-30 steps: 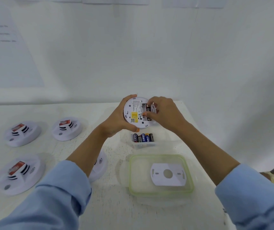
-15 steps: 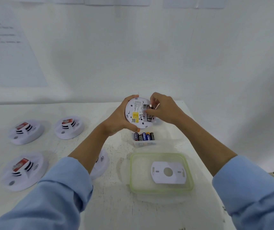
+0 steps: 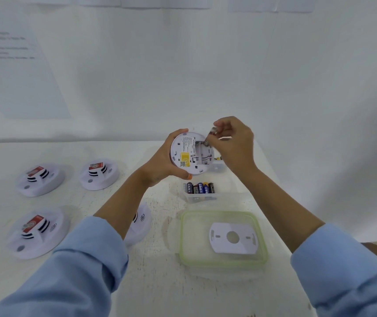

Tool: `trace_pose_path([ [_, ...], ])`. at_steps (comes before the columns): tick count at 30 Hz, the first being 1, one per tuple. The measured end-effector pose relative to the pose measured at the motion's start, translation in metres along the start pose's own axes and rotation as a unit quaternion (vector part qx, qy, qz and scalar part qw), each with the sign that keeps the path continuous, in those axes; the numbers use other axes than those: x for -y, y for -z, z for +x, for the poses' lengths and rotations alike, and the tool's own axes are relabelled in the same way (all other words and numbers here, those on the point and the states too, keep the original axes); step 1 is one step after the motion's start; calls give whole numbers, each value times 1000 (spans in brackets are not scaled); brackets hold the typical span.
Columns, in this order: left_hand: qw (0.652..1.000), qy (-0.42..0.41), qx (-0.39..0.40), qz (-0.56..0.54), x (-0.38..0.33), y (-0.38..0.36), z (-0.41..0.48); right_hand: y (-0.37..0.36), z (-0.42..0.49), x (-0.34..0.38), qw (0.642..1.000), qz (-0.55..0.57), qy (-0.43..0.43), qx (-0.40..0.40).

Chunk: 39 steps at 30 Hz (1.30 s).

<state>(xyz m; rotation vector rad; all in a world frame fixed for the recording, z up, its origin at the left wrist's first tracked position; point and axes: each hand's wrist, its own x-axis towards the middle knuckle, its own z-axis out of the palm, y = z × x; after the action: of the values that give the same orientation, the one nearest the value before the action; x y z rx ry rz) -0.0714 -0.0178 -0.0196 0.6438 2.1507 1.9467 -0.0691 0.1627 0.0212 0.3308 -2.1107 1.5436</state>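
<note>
Smoke detector [image 3: 191, 154] at centre frame, held above the bench [image 3: 155, 282], back side facing up: white round disc, yellow label, open battery bay. Light, rigid, smooth plastic, best gripped round the rim. Left hand [image 3: 160, 165] does so, fingers curled on its edge. Right hand [image 3: 235, 145] fingers pinch a battery [image 3: 213, 131] at the disc's upper right edge. Battery is small, hard and slick, likely to roll, so pinch its sides. Spare batteries [image 3: 200, 188] sit in a clear tray [image 3: 202, 199] just below.

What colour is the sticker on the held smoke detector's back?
Yellow sticker; head view shows it best.
</note>
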Motion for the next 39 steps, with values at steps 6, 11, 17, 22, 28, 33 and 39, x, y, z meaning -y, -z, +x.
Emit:
trace_pose_path([
  [6,1000,8,-22,-20,5,11,-3,21,4,-24,952,-214,-170,137],
  [11,999,3,-24,-21,4,15,0,4,-11,-51,869,-316,-263,277],
  [17,1000,9,-18,-16,6,16,0,5,-9,-49,848,-302,-276,337],
  [22,999,13,-25,-18,4,20,3,15,10,-35,851,-294,-263,348],
  [28,999,15,-34,-26,2,29,13,16,53,-30,896,-289,-185,281],
  [33,999,18,-37,-29,3,33,25,-9,66,-55,870,-314,-147,351],
  [39,999,23,-28,-30,8,34,36,-31,75,-73,821,-348,-143,430],
])
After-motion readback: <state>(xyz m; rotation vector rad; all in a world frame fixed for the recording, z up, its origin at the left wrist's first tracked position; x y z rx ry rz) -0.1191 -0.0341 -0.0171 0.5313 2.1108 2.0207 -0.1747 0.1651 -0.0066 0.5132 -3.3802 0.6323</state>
